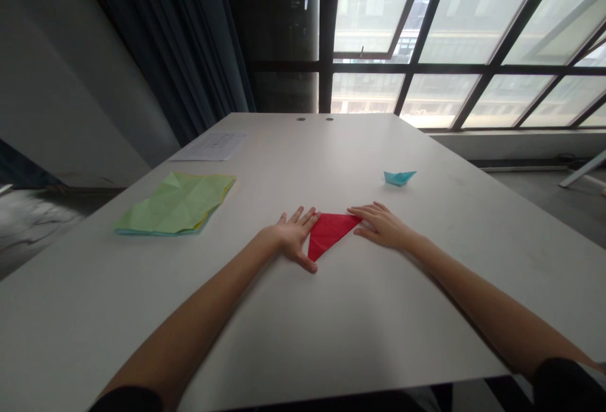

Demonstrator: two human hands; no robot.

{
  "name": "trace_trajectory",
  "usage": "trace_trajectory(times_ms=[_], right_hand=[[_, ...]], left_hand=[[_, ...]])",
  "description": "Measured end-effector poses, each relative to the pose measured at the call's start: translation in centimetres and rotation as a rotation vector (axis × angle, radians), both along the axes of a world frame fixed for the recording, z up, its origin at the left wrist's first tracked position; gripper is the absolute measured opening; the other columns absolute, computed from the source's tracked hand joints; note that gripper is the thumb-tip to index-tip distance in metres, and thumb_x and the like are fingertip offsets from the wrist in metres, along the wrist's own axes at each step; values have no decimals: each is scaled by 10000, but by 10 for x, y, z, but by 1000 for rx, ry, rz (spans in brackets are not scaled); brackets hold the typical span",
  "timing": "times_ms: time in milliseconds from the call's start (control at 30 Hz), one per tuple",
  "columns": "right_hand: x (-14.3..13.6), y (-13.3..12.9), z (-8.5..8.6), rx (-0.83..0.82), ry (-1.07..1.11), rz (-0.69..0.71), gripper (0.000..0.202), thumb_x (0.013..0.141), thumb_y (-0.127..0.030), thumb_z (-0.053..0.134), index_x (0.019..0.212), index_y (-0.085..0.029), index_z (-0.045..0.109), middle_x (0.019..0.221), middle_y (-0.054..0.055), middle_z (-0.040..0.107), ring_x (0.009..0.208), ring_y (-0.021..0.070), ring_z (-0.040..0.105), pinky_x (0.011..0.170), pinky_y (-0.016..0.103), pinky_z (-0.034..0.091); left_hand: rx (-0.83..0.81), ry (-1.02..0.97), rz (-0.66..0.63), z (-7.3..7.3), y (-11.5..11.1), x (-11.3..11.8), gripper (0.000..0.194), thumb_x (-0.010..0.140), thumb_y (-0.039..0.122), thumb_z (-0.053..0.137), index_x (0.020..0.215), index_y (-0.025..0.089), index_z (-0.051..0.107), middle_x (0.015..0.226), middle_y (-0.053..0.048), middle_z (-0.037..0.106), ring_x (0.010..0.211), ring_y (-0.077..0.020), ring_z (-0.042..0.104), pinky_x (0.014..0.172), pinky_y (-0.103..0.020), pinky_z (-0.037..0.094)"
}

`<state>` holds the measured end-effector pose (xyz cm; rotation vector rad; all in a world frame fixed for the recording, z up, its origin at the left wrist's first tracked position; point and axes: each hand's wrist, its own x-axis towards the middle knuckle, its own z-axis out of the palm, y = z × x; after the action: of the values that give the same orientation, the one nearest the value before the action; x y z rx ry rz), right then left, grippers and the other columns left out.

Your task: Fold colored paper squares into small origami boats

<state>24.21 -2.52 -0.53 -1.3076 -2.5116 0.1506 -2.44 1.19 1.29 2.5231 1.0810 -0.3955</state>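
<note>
A red sheet of paper (330, 230), folded into a triangle, lies flat on the white table between my hands. My left hand (296, 238) rests at its left edge with fingers spread, the thumb by the lower corner and a fingertip at the upper left corner. Over at the right corner, my right hand (380, 225) lies flat with its fingertips touching the paper, fingers stretched out. Beyond my right hand sits a small blue paper boat (399, 177).
To the left is a stack of creased paper sheets (177, 204), green on top with yellow and blue edges below. Behind it lies a printed white sheet (211, 146). The white table (331, 330) reaches back towards the windows (454, 14) and a dark curtain (175, 33).
</note>
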Motion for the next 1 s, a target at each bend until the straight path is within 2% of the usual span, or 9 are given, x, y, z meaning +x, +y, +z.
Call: trace_trajectory(times_ms=[133, 267, 500, 600, 733, 833, 900, 933, 1000], right_hand=[[-2, 0, 5, 29, 40, 46, 365, 836, -401, 442, 1143, -229, 538, 1064, 81, 620, 1000, 224, 534, 883, 393, 372], [-3, -1, 5, 24, 34, 64, 317, 845, -387, 428, 1069, -224, 583, 967, 71, 646, 926, 211, 556, 840, 369, 387], [-3, 0, 6, 47, 3, 98, 303, 883, -327, 352, 1005, -222, 609, 943, 68, 648, 888, 185, 573, 810, 331, 397], [-3, 0, 4, 69, 40, 35, 309, 888, -281, 327, 945, -196, 618, 866, 71, 662, 816, 177, 587, 779, 316, 405], [-6, 0, 2, 50, 241, -179, 285, 866, -276, 352, 890, -173, 617, 757, 53, 661, 650, 146, 578, 647, 270, 423], [-9, 2, 1, -61, 465, -312, 224, 812, -279, 430, 838, -175, 626, 653, 18, 641, 571, 127, 551, 569, 249, 415], [-11, 3, 1, -242, 669, -339, 181, 761, -263, 484, 825, -164, 620, 597, 5, 624, 545, 123, 548, 543, 242, 425], [-13, 4, 0, -358, 786, -334, 173, 739, -257, 506, 830, -158, 614, 585, 1, 621, 535, 119, 550, 534, 238, 433], [-16, 4, 0, -580, 1007, -311, 178, 707, -250, 545, 846, -155, 602, 608, 0, 632, 537, 110, 563, 532, 230, 453]], left_hand=[[-24, 0, -21, -1, 2, -1, 1251, 437, 590, 674, 1381, 223, -61, 1439, -124, -106, 1290, -382, -124, 964, -630, 27], [-50, -40, -11, 2, 2, -2, 1282, 422, 576, 692, 1375, 222, -89, 1442, -138, -78, 1290, -392, -102, 962, -633, 44], [-116, -170, 20, 22, 6, -6, 1241, 476, 629, 649, 1381, 184, -74, 1451, -151, -20, 1308, -371, 5, 1029, -506, 108], [-150, -417, 109, 35, 7, -6, 1032, 630, 623, 548, 1386, 144, 34, 1445, -175, 89, 1310, -317, 130, 1037, -412, 174], [-179, -947, 400, 48, 9, 4, 662, 808, 599, 268, 1317, 178, 234, 1331, -159, 363, 1157, -256, 428, 889, -375, 375], [-170, -1165, 682, 46, 10, 15, 558, 807, 582, 298, 1205, 193, 324, 1198, -137, 469, 944, -212, 559, 719, -334, 445], [-191, -1153, 783, 40, 9, 21, 518, 765, 551, 423, 1110, 168, 377, 1077, -125, 523, 801, -178, 584, 635, -297, 448], [-199, -1104, 767, 37, 7, 23, 494, 744, 542, 461, 1055, 161, 412, 1009, -111, 545, 752, -169, 580, 613, -289, 446], [-137, -970, 583, 32, 0, 27, 473, 685, 546, 539, 954, 162, 478, 930, -85, 567, 748, -174, 568, 632, -296, 446]])
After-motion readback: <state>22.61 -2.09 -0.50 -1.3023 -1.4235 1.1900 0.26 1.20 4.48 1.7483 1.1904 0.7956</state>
